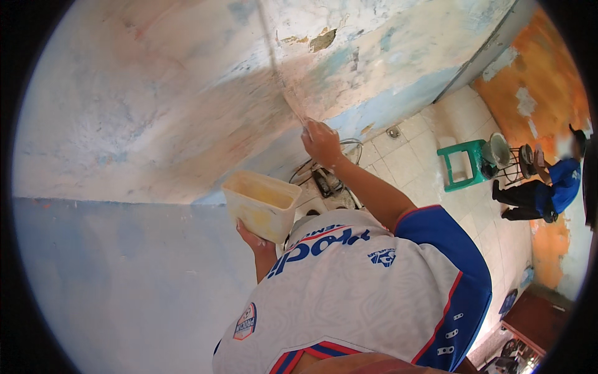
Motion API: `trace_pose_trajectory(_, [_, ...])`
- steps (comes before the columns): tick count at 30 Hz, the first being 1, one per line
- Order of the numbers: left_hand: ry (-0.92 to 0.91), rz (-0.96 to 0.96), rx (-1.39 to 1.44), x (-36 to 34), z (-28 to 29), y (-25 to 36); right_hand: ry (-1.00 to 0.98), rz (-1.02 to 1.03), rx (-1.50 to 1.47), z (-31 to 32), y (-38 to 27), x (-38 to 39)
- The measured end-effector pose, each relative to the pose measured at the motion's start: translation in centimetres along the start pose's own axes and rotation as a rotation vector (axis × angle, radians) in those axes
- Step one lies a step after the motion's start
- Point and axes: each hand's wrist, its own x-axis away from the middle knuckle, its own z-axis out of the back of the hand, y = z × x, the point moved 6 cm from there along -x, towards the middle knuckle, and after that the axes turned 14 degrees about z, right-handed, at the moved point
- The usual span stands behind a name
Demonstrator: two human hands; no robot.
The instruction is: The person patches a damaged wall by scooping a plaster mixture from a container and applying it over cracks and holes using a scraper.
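Observation:
My right hand [322,143] is closed round a putty knife [295,107], a thin pale strip seen almost edge-on. Its blade lies against the patchy wall [205,118], which is smeared in white, beige and blue. Pale smudges mark the fingers. My left hand [255,240] grips a cream plastic tub [258,215] from below and the side. The tub is tilted, its rectangular mouth stained yellowish inside; how full it is cannot be made out. It is held close to the wall, left of my right forearm.
A chipped hole [322,40] shows in the plaster. Cables and a dark device [322,184] lie on the tiled floor [405,156] below my arm. At right stand a green stool [461,165], a bucket [496,151] and a person in blue [564,187] near an orange wall [542,68].

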Motion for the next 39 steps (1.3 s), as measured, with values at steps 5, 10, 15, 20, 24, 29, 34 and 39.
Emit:
trace_pose_trajectory(5, [0.076, 0.033, 0.150, 2.2, 3.2, -2.9, 0.359, -0.230, -0.063, 6.6, 7.4, -0.2])
trace_pose_trajectory(10, [0.071, 0.003, 0.109, 3.4, 4.0, -4.3, 0.105, -0.307, 0.138, 4.0, 11.2, -5.1])
trace_pose_trajectory(15, [0.066, -0.011, -0.007, 4.0, 1.4, -4.0, -0.027, -0.147, 0.276, -5.0, 4.8, -5.8])
trace_pose_trajectory(20, [0.076, 0.002, 0.060, 4.9, 1.8, -5.6, -0.020, 0.017, -0.027, -5.2, -1.4, -0.1])
trace_pose_trajectory(24, [0.070, 0.010, 0.076, 5.0, 2.5, -6.2, -0.066, -0.146, -0.207, -1.6, 2.4, 4.3])
trace_pose_trajectory(29, [0.070, 0.016, 0.092, 6.6, 2.2, -6.7, 0.180, -0.509, -0.236, 4.0, 9.9, 1.7])
trace_pose_trajectory(34, [0.092, -0.003, 0.084, 6.3, 2.4, -6.0, 0.125, -0.312, -0.056, -1.9, 5.9, -1.4])
trace_pose_trajectory(39, [0.064, -0.130, -0.017, 6.6, 0.3, -4.1, -0.263, -0.283, -0.408, -2.9, -0.3, 0.5])
